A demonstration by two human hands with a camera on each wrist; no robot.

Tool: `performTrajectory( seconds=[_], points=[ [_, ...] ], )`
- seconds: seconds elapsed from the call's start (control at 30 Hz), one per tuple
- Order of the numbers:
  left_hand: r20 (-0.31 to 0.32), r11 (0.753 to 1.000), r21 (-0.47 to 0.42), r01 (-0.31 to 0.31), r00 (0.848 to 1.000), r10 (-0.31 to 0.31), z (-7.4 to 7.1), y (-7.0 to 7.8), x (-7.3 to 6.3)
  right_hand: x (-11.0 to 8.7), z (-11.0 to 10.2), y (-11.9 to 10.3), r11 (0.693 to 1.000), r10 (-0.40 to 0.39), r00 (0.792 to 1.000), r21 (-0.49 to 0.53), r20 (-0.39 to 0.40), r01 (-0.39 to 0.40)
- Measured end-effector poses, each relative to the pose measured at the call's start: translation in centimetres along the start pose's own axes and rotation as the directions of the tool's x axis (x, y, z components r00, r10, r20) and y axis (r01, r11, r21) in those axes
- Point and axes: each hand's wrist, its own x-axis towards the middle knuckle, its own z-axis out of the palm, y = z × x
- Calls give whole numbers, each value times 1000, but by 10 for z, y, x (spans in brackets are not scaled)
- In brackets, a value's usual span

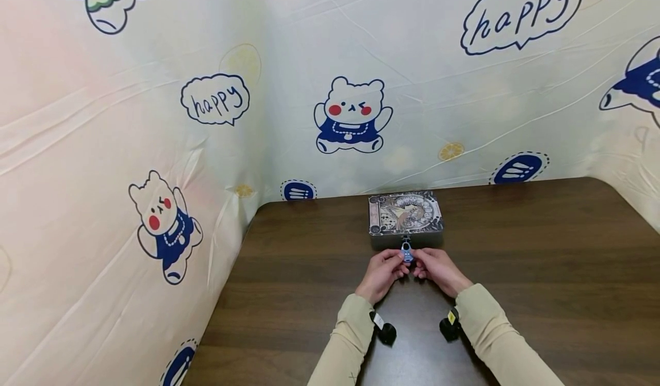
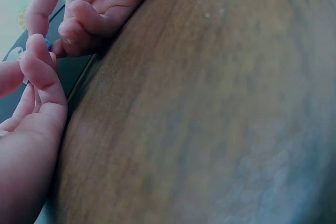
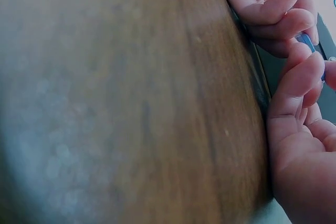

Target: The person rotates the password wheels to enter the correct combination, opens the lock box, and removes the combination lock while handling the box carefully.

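A small blue padlock (image 1: 407, 253) hangs at the front clasp of a dark box with a patterned lid (image 1: 404, 214). My left hand (image 1: 381, 274) pinches the padlock's left side between thumb and fingers. From the other side, my right hand (image 1: 439, 267) pinches it too, its fingertips close to those of the left. In the right wrist view a blue edge of the padlock (image 3: 306, 40) shows between the fingers, the rest being hidden. The box's lid is down, and its dark front wall (image 2: 73, 72) appears behind both hands in the left wrist view.
The brown wooden table (image 1: 299, 271) extends on both sides of the box. A pale curtain (image 1: 289, 88) printed with cartoon bears encloses its back and sides. On each wrist sits a small black camera, one left (image 1: 387, 334) and one right (image 1: 450, 329).
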Motion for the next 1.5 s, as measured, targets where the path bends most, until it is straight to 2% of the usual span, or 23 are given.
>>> performTrajectory(
  seconds=[0.43, 0.97, 1.23, 1.5],
  points=[
    [4, 1000, 0, -2, 1000, 2, 0, 0, 1, -1, 0, -1, 1000, -4, 1000, 26, -3, 4],
    [1, 1000, 8, -1, 1000, 1, 0, -1, 2, -3, -3, 1, 998, -50, 998, 47, 45, 48],
    [2, 1000, 4, -5, 1000, 5, 0, -2, 2, -2, -3, 1, 998, -23, 999, 63, 35, 21],
    [2, 1000, 4, -8, 1000, 8, 1, -2, 2, -1, -3, 1, 992, 16, 1000, 124, 13, -18]
  ],
)
